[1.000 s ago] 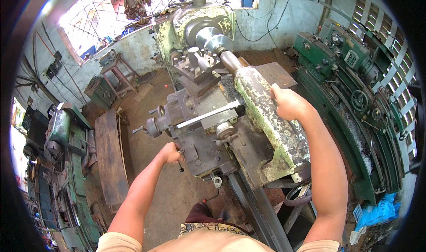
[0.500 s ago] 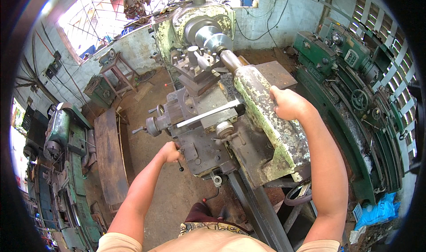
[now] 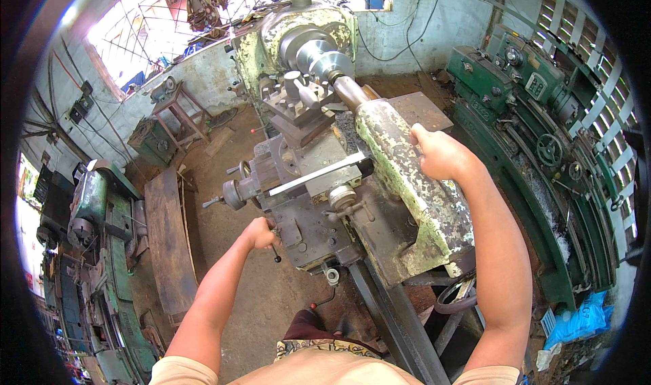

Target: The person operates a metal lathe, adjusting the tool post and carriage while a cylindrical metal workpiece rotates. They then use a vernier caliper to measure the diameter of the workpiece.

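A metal lathe with peeling pale-green paint stands before me. My left hand [image 3: 258,234] is closed round a handle at the left edge of the lathe's carriage [image 3: 298,226]; most of that handle is hidden. Just below the fist, a thin lever with a black knob [image 3: 277,257] sticks out. On top of the tailstock [image 3: 400,148] lies my right hand [image 3: 439,153], its fingers curled and what is under them hidden. Between the hands are a bright flat bar [image 3: 317,173] and a small handled dial [image 3: 342,198]. Beyond them sit the tool post [image 3: 295,104] and a shiny round workpiece [image 3: 330,63].
Green lathes stand at the right [image 3: 522,141] and left [image 3: 105,249]. A wooden board [image 3: 166,239] lies beside the left machine. A small stand [image 3: 180,107] is near the wall. Low right are a handwheel [image 3: 456,297] and a blue plastic bag [image 3: 576,322].
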A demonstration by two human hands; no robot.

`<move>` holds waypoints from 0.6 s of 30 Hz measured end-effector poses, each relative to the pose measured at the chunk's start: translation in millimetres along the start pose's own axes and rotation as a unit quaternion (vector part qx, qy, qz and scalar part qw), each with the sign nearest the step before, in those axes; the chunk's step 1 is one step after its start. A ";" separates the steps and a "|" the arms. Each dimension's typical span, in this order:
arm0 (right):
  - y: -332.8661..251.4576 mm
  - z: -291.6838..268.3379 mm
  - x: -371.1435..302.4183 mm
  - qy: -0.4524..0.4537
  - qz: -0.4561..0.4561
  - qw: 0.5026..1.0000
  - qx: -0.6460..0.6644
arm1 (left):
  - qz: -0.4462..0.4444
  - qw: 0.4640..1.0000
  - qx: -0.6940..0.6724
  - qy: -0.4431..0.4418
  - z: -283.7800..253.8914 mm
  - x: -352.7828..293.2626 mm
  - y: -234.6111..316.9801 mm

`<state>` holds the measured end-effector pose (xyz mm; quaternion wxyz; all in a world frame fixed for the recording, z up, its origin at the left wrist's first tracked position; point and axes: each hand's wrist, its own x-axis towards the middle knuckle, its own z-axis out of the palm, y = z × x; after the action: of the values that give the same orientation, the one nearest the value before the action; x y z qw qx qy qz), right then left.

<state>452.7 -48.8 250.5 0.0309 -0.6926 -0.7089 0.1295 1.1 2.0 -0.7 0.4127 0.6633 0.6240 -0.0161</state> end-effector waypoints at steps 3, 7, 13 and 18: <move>3.6 1.5 2.2 -0.024 -0.011 1.000 0.013 | -0.004 1.000 -0.011 -0.001 -0.3 -1.5 1.7; 10.3 4.9 7.7 -0.048 -0.014 0.998 0.049 | 0.000 1.000 -0.008 -0.001 -1.4 -4.5 4.7; 15.7 2.9 10.4 -0.051 -0.004 0.996 0.079 | 0.009 1.000 -0.005 0.001 -1.0 -2.6 1.9; 13.3 1.9 8.9 -0.054 0.008 0.996 0.069 | 0.002 1.000 0.003 -0.004 0.7 4.1 -4.4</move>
<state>464.9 -40.2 244.5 0.0389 -0.6864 -0.6936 0.2153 -1.3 4.4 -5.7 0.4129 0.6655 0.6214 -0.0199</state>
